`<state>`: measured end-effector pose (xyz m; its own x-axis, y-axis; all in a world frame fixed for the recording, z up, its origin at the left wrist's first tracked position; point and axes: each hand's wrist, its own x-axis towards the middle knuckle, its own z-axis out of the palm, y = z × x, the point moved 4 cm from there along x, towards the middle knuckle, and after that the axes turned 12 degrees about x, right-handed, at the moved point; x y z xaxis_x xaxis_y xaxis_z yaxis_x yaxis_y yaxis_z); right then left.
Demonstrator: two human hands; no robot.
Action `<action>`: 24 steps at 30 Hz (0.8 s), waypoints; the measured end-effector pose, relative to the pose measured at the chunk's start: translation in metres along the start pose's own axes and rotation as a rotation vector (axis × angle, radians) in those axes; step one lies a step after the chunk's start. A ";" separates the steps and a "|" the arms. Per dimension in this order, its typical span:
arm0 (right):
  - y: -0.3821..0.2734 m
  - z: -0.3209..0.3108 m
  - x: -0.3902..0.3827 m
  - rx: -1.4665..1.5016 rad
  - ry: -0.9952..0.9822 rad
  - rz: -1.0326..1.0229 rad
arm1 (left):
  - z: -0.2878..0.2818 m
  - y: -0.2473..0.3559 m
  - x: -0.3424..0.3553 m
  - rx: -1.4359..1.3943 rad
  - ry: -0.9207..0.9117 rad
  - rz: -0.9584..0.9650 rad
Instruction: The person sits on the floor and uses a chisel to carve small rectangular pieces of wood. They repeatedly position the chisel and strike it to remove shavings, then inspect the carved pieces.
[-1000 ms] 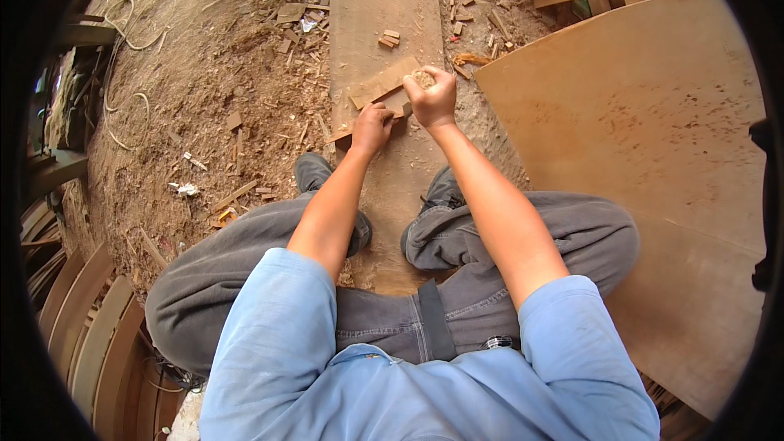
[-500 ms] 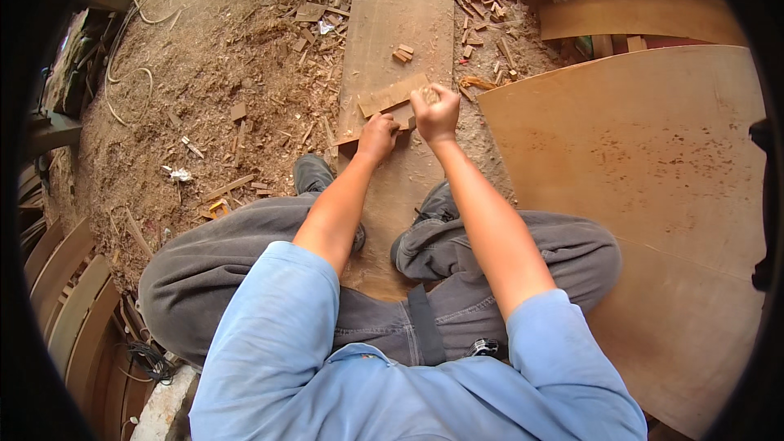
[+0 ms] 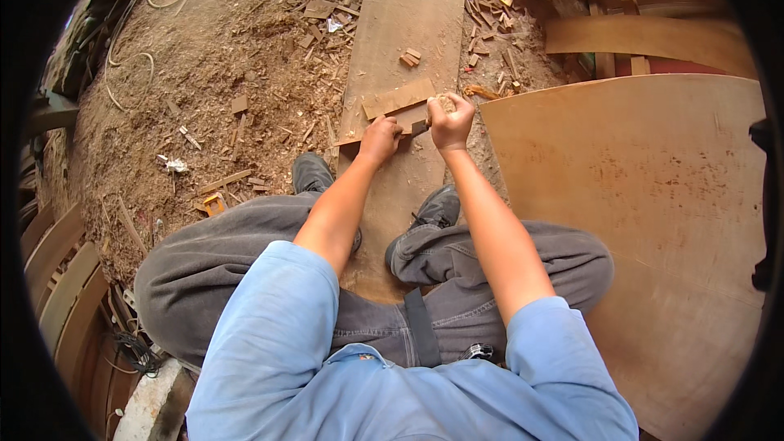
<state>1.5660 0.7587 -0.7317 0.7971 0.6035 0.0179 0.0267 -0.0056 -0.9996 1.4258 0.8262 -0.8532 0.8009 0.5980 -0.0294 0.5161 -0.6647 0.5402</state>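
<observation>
My left hand (image 3: 380, 139) is closed, its fingertips pressing a small wooden block (image 3: 407, 125) against the near end of a long plank (image 3: 402, 16). In the fist of my right hand (image 3: 452, 124) is a wooden-handled tool (image 3: 444, 104), whose short dark blade points left at the block. Its exact kind is hard to tell. Just beyond both hands a flat wooden strip (image 3: 398, 99) lies slantwise on the plank. A few small wood pieces (image 3: 410, 57) rest farther along it.
Wood chips and shavings (image 3: 237, 57) cover the ground at left. To the right leans a large curved wooden panel (image 3: 621, 163). Curved wooden frames (image 3: 645, 35) stand at the far right, more curved slats (image 3: 69, 278) at the lower left. A pale hose (image 3: 135, 57) lies far left.
My right hand has shifted slightly right and down, and the tool's dark blade now shows beside the block. My left hand stays on the block. The whole view has tilted a little.
</observation>
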 end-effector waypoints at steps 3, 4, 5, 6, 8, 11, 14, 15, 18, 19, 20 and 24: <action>-0.007 0.004 0.001 -0.062 0.007 -0.029 | 0.000 0.000 0.001 0.005 0.013 0.010; -0.009 0.006 0.000 -0.072 0.008 -0.017 | 0.001 -0.001 0.000 0.011 -0.002 0.005; -0.011 0.008 0.001 -0.088 0.012 -0.019 | 0.000 -0.001 0.001 0.010 0.024 0.015; -0.013 0.011 0.001 -0.077 0.007 -0.023 | 0.000 -0.002 -0.001 0.010 0.037 0.014; -0.019 0.017 0.002 -0.070 -0.008 -0.064 | -0.001 -0.002 -0.001 0.001 0.048 0.019; -0.024 0.018 0.009 -0.107 -0.009 0.028 | -0.005 0.000 0.001 -0.026 0.030 0.017; -0.031 0.014 0.021 -0.158 -0.016 0.117 | -0.011 0.004 0.011 -0.047 0.020 -0.006; -0.036 0.015 0.026 -0.119 -0.042 0.056 | -0.016 0.007 0.016 -0.056 0.082 0.028; -0.043 0.016 0.033 -0.034 -0.090 -0.040 | -0.022 0.013 0.026 -0.037 0.202 0.111; -0.038 0.016 0.032 -0.086 -0.081 0.043 | -0.018 0.012 0.026 -0.051 0.132 0.075; -0.034 0.018 0.030 -0.101 -0.098 0.064 | -0.015 0.011 0.025 -0.064 0.126 0.069; -0.020 0.025 0.013 -0.135 -0.117 0.038 | 0.008 0.002 0.012 -0.039 -0.032 0.086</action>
<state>1.5614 0.7865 -0.7122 0.7235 0.6897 -0.0298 0.0856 -0.1324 -0.9875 1.4387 0.8282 -0.8589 0.8515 0.5242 -0.0077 0.4331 -0.6950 0.5739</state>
